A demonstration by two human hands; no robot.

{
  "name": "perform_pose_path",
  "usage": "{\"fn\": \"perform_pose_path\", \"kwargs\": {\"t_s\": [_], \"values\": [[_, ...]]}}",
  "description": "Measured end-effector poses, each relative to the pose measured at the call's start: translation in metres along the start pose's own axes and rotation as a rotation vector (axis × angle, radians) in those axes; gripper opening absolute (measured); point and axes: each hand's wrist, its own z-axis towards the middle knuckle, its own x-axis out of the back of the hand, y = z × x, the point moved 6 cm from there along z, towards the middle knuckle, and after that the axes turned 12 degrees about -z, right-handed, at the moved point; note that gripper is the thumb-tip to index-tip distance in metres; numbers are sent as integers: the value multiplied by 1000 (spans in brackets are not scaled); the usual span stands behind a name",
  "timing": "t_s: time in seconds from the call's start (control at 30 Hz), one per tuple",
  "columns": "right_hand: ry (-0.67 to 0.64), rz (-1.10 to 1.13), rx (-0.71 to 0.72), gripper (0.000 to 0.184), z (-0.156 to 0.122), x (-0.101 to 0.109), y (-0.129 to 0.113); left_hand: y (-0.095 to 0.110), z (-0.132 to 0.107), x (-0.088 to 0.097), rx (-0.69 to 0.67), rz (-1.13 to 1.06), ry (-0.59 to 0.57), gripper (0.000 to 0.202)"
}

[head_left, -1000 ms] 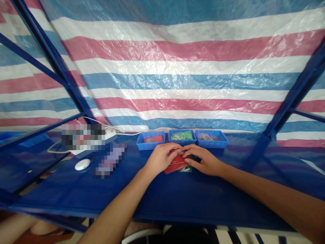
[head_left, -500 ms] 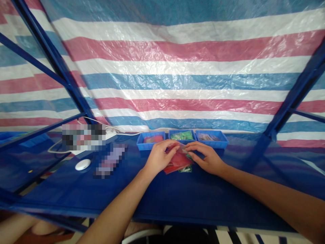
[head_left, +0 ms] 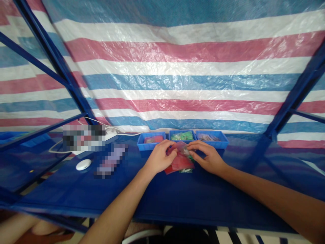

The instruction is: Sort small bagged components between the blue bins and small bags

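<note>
Blue tabletop (head_left: 182, 200), red plastic bag (head_left: 180, 164) between half-curled hands (head_left: 159, 156), left pinching it, right's grip unclear

Both hands are ungloved, the left hand (head_left: 158, 157) and the right hand (head_left: 207, 157) alike, with slim fingers, smooth backs and rather narrow wrists. Behind them the left forearm (head_left: 124, 200) and the right forearm (head_left: 261, 189) are bare as far as they show, long and lean, widening gradually from the wrist toward the edge of view. Low down, at the lap, sits dark, nearly black clothing (head_left: 189, 234), plain where it shows, and beside it a curved white band (head_left: 143, 232), perhaps trim, its exact nature too cut off to tell
</note>
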Motion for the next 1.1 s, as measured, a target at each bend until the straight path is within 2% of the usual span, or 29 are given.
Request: {"fn": "perform_pose_path", "kwargs": {"t_s": [0.1,0.23,0.47,0.6,0.7,0.8,0.9,0.97,1.1], "values": [[15,-9,-13,19,0,0,4,-5,-1,0,26,26,-25,20],[-4,11,17,20,1,1,-1,-4,-1,-3,45,-66,-62,28],[-144,76,105,19,-2,-2,-16,-2,4,5,18,-192,33,30],[-137,72,97,16,-3,-1,-16,-5,4,12,46,-312,97,25],[-105,60,73,15,-2,1,-16,-4,2,9,110,-489,76,24],[-70,44,19,33,-1,0,-10,2,1,0,115,-691,-21,29],[-11,32,-75,49,-2,0,1,4,-1,-10,138,-798,-75,37],[12,11,-88,45,-2,1,5,2,-2,-16,176,-833,-85,41],[0,-7,-31,16,1,2,2,-1,-3,-23,225,-858,-97,49]]}}
